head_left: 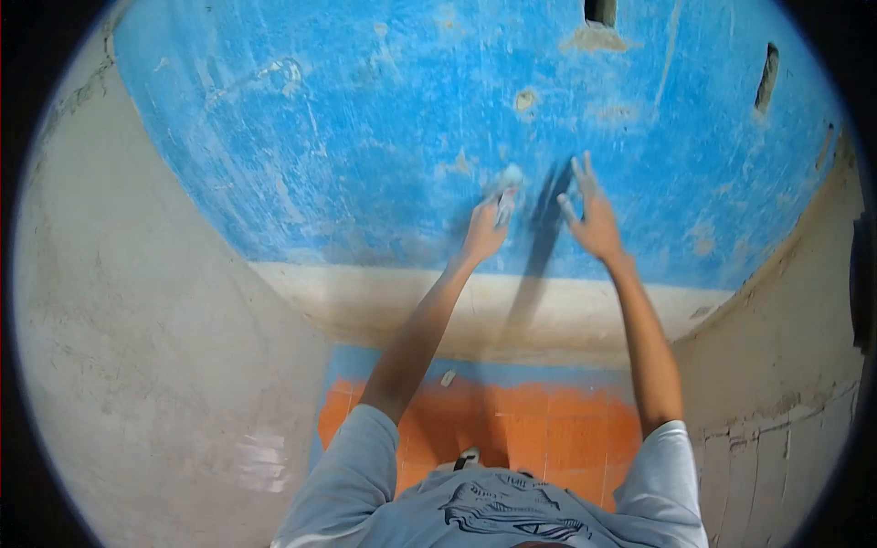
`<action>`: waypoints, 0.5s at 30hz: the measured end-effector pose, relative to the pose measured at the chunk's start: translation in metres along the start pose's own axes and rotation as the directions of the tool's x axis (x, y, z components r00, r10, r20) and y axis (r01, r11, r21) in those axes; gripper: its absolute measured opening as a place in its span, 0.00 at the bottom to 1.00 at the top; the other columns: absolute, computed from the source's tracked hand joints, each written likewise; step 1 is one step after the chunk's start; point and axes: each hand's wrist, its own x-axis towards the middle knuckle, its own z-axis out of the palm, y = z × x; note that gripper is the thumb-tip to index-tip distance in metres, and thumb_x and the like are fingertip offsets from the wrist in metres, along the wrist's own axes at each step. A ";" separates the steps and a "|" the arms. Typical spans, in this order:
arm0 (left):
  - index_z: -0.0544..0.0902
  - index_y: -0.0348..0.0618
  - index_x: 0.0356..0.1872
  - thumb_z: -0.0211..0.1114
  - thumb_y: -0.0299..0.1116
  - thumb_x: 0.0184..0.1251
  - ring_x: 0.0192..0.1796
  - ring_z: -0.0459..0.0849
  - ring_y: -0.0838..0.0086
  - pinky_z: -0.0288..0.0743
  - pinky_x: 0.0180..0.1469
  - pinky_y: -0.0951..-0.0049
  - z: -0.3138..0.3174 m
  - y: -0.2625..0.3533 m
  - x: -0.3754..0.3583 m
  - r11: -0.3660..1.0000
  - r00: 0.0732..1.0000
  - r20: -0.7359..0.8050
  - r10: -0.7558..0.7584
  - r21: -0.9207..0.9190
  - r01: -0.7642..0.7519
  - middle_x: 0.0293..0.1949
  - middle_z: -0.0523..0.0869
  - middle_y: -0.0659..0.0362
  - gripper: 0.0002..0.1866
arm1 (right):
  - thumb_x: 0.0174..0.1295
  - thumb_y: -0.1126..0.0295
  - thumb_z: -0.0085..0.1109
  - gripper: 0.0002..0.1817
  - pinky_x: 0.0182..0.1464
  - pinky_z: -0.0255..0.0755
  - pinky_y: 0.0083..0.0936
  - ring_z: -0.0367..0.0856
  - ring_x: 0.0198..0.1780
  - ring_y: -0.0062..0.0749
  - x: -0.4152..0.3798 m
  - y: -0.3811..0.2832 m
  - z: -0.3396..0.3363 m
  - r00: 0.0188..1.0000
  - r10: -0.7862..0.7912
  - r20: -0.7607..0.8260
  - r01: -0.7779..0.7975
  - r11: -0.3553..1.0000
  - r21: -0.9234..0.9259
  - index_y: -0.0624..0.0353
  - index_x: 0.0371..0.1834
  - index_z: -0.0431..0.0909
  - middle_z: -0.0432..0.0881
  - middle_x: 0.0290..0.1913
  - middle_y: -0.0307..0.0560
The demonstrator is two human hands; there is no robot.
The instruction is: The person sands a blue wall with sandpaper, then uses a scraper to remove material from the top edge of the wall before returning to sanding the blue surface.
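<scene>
My left hand (487, 230) is closed around a small pale, whitish-grey piece (510, 176) and holds it up against the blue wall (384, 164). Motion blurs the piece, and I cannot tell what kind of thing it is. To its right, my right hand (596, 219) is held up with its fingers spread and nothing in it. Its fingertips are close to the same wall, beside a dark shadow. The blue paint looks scuffed and patchy, with lighter streaks and bare spots.
A cream band (548, 315) runs along the wall's foot. Below lies an orange floor (566, 438) with a blue-grey margin and a small white piece (448, 378) on it. Plain grey walls (146, 301) close in on both sides. Two slots (600, 12) are cut high in the blue wall.
</scene>
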 end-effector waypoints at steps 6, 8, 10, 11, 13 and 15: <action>0.81 0.33 0.59 0.75 0.39 0.72 0.50 0.84 0.77 0.77 0.56 0.71 0.031 0.039 -0.175 0.685 0.908 0.346 -0.236 -0.604 0.407 0.47 0.89 0.57 0.23 | 0.76 0.57 0.65 0.32 0.74 0.70 0.38 0.77 0.72 0.39 -0.196 -0.015 0.048 0.755 0.417 0.506 -0.656 0.467 0.593 0.62 0.76 0.71 0.78 0.72 0.54; 0.81 0.36 0.58 0.73 0.38 0.73 0.49 0.83 0.79 0.78 0.54 0.70 0.044 0.048 -0.226 0.754 0.875 0.348 -0.337 -0.457 0.473 0.46 0.89 0.59 0.21 | 0.74 0.58 0.68 0.29 0.70 0.72 0.34 0.81 0.66 0.32 -0.246 -0.034 0.035 0.657 0.416 0.629 -0.740 0.197 0.643 0.64 0.71 0.76 0.83 0.66 0.53; 0.81 0.37 0.58 0.72 0.38 0.75 0.47 0.82 0.80 0.78 0.52 0.70 0.057 0.040 -0.268 0.815 0.859 0.339 -0.383 -0.313 0.487 0.45 0.88 0.61 0.19 | 0.73 0.61 0.70 0.24 0.64 0.75 0.28 0.82 0.61 0.27 -0.290 -0.033 0.036 0.676 0.438 0.592 -0.724 0.243 0.646 0.62 0.66 0.79 0.86 0.59 0.49; 0.81 0.38 0.58 0.72 0.39 0.75 0.46 0.82 0.80 0.78 0.51 0.70 0.071 0.016 -0.301 0.840 0.857 0.337 -0.389 -0.251 0.480 0.45 0.87 0.62 0.19 | 0.72 0.63 0.70 0.21 0.61 0.77 0.25 0.83 0.58 0.24 -0.313 -0.033 0.034 0.684 0.447 0.576 -0.717 0.267 0.644 0.62 0.63 0.81 0.87 0.56 0.47; 0.81 0.40 0.58 0.71 0.41 0.76 0.44 0.81 0.79 0.78 0.49 0.69 0.074 0.033 -0.333 0.790 0.826 0.362 -0.432 -0.289 0.540 0.43 0.86 0.62 0.19 | 0.71 0.65 0.72 0.19 0.57 0.76 0.21 0.83 0.56 0.22 -0.348 -0.030 0.028 0.599 0.478 0.643 -0.786 0.197 0.586 0.61 0.60 0.82 0.88 0.52 0.45; 0.81 0.45 0.60 0.71 0.49 0.75 0.43 0.83 0.70 0.74 0.55 0.61 0.071 0.051 -0.360 0.617 0.751 0.427 -0.503 -0.431 0.658 0.43 0.87 0.60 0.23 | 0.70 0.65 0.73 0.19 0.58 0.75 0.23 0.83 0.54 0.21 -0.375 -0.027 0.026 0.560 0.497 0.663 -0.809 0.156 0.567 0.60 0.59 0.82 0.88 0.51 0.44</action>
